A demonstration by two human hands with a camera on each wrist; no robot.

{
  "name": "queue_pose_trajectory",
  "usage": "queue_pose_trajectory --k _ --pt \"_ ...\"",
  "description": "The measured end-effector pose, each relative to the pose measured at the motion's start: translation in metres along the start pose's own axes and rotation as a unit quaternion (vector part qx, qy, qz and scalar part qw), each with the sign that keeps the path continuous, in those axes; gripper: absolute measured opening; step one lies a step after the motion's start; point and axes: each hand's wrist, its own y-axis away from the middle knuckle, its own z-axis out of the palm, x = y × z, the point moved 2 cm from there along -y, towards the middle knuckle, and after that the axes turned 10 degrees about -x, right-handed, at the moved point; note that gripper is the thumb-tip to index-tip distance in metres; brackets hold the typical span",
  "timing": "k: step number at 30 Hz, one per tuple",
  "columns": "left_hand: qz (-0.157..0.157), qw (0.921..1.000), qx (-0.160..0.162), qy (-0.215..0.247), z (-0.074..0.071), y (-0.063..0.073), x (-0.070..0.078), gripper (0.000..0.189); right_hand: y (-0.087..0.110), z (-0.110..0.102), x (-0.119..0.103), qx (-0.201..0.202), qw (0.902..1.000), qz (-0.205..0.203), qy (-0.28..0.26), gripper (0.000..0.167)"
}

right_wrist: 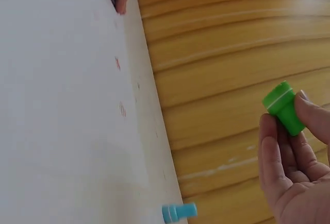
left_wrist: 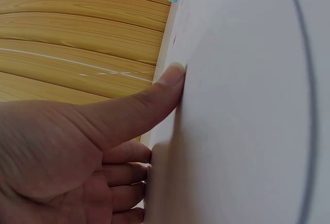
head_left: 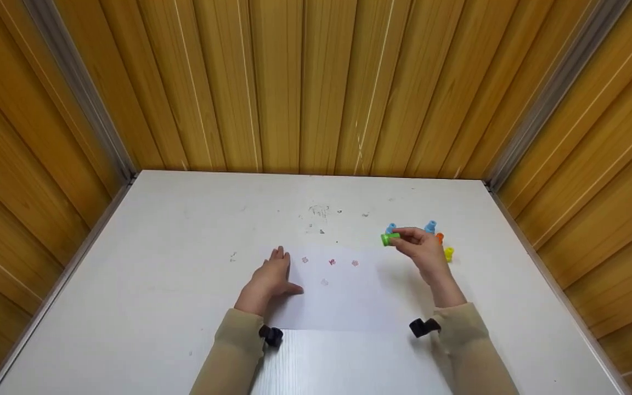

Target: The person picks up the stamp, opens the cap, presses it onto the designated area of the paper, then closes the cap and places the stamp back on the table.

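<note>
My right hand (head_left: 424, 257) pinches a small green stamp (head_left: 387, 240) between thumb and fingers, held up above the table. In the right wrist view the green stamp (right_wrist: 283, 106) lies tilted across the fingertips, its wide end turned away from the palm. On the left edge of a white sheet of paper (head_left: 343, 307) rests my left hand (head_left: 268, 278), thumb spread onto the sheet and fingers extended. Several small reddish printed marks (head_left: 332, 262) show on the paper's upper half.
Near the right hand a blue stamp (head_left: 391, 226) stands beyond the green one. Another blue stamp (head_left: 430, 226), an orange stamp (head_left: 440, 237) and a yellow stamp (head_left: 449, 253) stand to the right. Dark smudges (head_left: 319, 210) mark the white table (head_left: 173, 230); wood-patterned walls (head_left: 316, 88) enclose it.
</note>
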Motion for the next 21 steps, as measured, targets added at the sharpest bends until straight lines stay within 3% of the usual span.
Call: queue_pose_trajectory --k 3,6,10,16,21 --pt "0.001 1.0 0.001 0.002 0.0 0.0 0.0 0.102 -0.001 -0.023 0.005 0.036 0.9948 0.003 0.095 0.038" --pt "0.002 1.0 0.0 0.008 0.001 0.0 0.001 0.102 -0.004 -0.039 0.011 0.059 0.9815 0.012 0.182 0.035" --pt "0.001 0.9999 0.0 0.013 0.001 -0.001 0.0 0.101 -0.015 -0.048 0.018 0.056 0.9625 0.021 0.265 0.029" --pt "-0.001 0.9999 -0.002 0.012 0.001 -0.002 -0.002 0.102 -0.028 -0.053 0.023 0.037 0.9426 0.052 0.328 0.024" --pt "-0.005 0.9999 -0.001 0.013 0.001 -0.001 -0.002 0.102 -0.033 -0.055 0.027 0.028 0.9334 0.081 0.349 0.022"
